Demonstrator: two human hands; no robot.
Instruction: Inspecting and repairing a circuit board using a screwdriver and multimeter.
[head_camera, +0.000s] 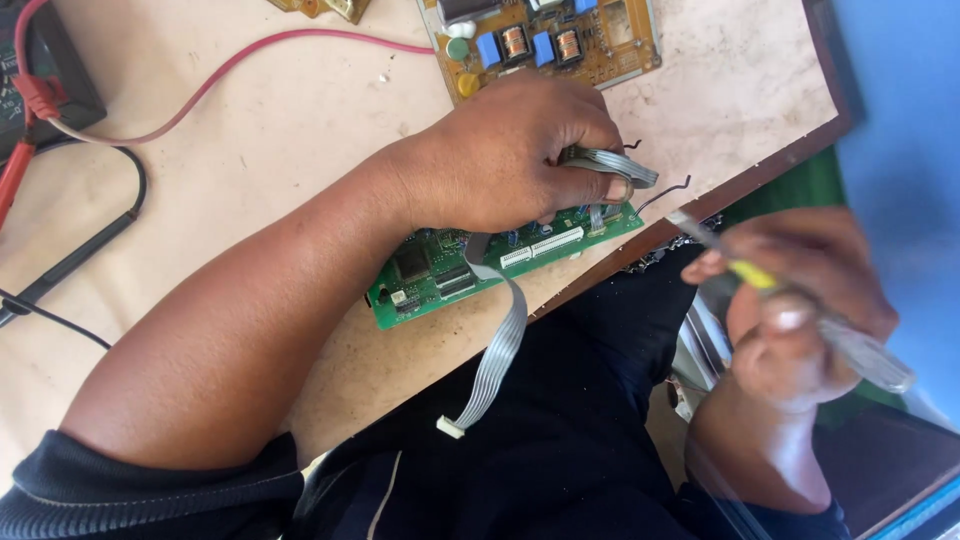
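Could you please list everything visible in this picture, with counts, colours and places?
green circuit board: one, green, near table edge, under the left hand
grey ribbon cables: two, grey; one hangs off the board, one is gripped at the board's right end
yellow circuit board: one, yellow-brown, top centre
red wire: one, red, top left
black lead: one, black, left
table: one, beige
screwdriver: one, yellow and clear handle, blurred, right
left hand: fingers pinching a ribbon cable
right hand: holding the screwdriver
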